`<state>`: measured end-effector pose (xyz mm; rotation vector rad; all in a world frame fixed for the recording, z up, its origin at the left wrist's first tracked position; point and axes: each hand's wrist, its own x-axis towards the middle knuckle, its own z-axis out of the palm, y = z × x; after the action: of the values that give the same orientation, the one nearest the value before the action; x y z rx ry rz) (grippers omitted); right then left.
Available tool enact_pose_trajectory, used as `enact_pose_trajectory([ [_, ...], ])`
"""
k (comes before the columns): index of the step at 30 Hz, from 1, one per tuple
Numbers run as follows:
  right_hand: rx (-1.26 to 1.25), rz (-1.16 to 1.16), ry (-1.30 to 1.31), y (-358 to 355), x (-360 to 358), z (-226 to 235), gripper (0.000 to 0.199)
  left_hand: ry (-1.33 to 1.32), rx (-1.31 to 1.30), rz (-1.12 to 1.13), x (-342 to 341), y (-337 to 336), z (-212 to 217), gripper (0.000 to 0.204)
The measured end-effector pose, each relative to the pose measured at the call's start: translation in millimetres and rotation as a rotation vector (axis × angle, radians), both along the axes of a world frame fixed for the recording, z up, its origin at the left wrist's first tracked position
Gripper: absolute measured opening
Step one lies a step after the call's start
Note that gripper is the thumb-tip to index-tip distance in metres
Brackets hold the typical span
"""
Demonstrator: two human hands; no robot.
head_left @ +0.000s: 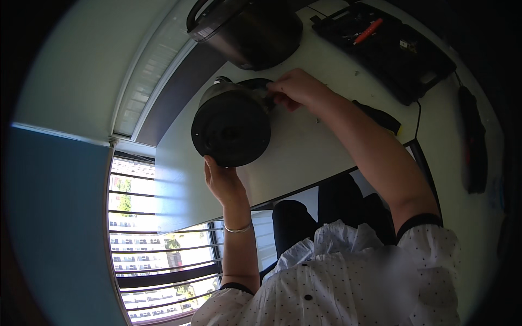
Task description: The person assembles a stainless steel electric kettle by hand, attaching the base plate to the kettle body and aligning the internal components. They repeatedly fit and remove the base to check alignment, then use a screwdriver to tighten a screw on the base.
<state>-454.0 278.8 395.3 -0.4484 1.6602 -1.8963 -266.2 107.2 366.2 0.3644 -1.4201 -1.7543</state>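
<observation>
A metal electric kettle (231, 126) is tipped over the white table, its round black underside facing me. At the lower rim of that underside is my left hand (222, 176), thumb on the black disc and fingers curled behind it. The kettle's black handle (255, 83) shows in part behind the body, on the far right side. There my right hand (292, 91) is closed, its fingertips bent against the handle end. Whether it also grips a small part there is hidden by the fingers.
A large dark round pot-like appliance (250, 35) stands beyond the kettle. At the far right lies an open black tool case (391, 60) with a red-handled tool (368, 31). Tiny loose pieces lie near it. A barred window (163, 239) is at the left.
</observation>
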Motion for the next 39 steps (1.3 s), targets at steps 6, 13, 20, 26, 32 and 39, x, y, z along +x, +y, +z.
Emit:
enact_pose_trajectory([
  [6,-0.066,0.049,-0.138,1,0,3,0.027,0.017,0.006,0.037,-3,5,-1,0.047],
  [13,-0.11,0.1,-0.134,7,-3,6,0.025,0.019,0.001,0.018,-4,2,-3,0.048],
  [20,-0.257,0.188,-0.077,4,1,7,0.026,0.042,-0.013,-0.023,2,-4,-9,0.049],
  [26,-0.438,0.278,0.062,-5,-2,-9,0.027,0.104,-0.056,-0.068,7,-6,-11,0.047],
  [32,-0.409,0.238,0.104,-10,1,-10,0.027,0.149,-0.058,-0.165,18,-10,-13,0.047],
  [39,-0.423,0.224,0.086,-21,8,-13,0.028,0.211,0.033,-0.222,36,-28,-23,0.052],
])
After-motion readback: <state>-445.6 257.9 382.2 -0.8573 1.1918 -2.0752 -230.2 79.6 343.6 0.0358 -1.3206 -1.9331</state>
